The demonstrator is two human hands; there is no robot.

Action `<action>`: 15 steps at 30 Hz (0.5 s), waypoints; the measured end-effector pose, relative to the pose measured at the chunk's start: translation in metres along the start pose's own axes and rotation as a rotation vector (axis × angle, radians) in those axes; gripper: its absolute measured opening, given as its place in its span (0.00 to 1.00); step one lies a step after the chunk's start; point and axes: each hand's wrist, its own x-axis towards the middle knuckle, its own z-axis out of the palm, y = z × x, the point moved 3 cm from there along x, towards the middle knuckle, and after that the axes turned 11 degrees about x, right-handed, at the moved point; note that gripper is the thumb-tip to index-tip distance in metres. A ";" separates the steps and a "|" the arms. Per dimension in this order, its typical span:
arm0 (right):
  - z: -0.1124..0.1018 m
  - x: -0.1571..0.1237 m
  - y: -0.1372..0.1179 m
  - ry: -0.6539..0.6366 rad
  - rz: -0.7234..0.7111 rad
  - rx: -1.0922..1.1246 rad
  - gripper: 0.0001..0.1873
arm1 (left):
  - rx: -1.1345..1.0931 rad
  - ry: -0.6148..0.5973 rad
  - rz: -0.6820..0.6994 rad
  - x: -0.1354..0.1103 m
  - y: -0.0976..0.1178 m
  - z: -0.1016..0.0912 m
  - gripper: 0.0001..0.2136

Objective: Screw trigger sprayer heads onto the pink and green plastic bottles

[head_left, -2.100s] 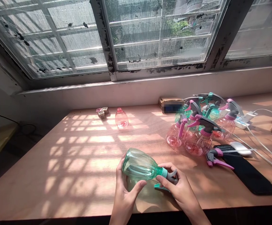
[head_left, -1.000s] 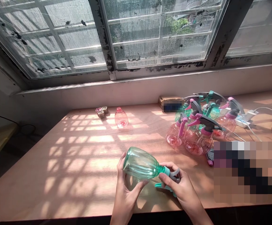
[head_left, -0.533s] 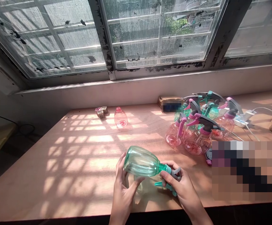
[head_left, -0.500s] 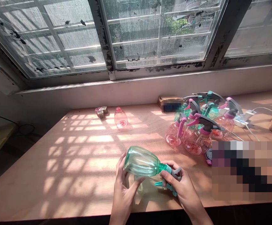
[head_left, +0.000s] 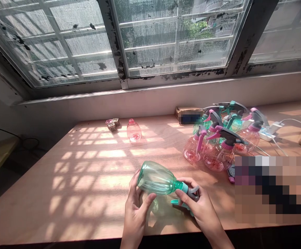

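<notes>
A clear green spray bottle (head_left: 157, 178) lies on its side in the air above the table's front part, its base to the left. My left hand (head_left: 138, 199) cups the base end, thumb below and fingers behind it. At the neck, my right hand (head_left: 194, 199) grips the teal collar and grey-and-teal spray head (head_left: 184, 188), its thumb pressed on the collar. The teal trigger (head_left: 175, 202) points left under the neck. Part of the spray head is hidden by my right hand.
Several pink and green spray bottles (head_left: 218, 157) stand grouped at the right, near a white power strip (head_left: 267, 134) with cables. A headless pink bottle (head_left: 134, 131), small boxes (head_left: 112, 123) and a cardboard box (head_left: 189, 115) are at the back. Pixelation covers the right front.
My right hand and the spray head have shifted very slightly left, with the fingers turned a little at the collar. My left thumb has moved slightly up along the bottle.
</notes>
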 end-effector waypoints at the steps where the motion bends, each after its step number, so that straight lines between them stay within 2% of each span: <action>1: -0.001 0.001 -0.001 0.011 -0.015 -0.003 0.23 | 0.001 -0.019 0.005 0.000 -0.002 0.000 0.33; 6: -0.001 0.000 -0.002 0.033 -0.018 0.011 0.24 | -0.010 -0.024 0.030 -0.003 0.001 0.002 0.33; 11: 0.006 -0.002 -0.002 0.017 -0.017 -0.011 0.24 | -0.021 0.032 -0.025 -0.004 0.005 0.002 0.34; 15: 0.001 0.001 -0.001 -0.013 -0.006 -0.023 0.24 | -0.031 -0.001 -0.024 -0.001 0.002 0.001 0.33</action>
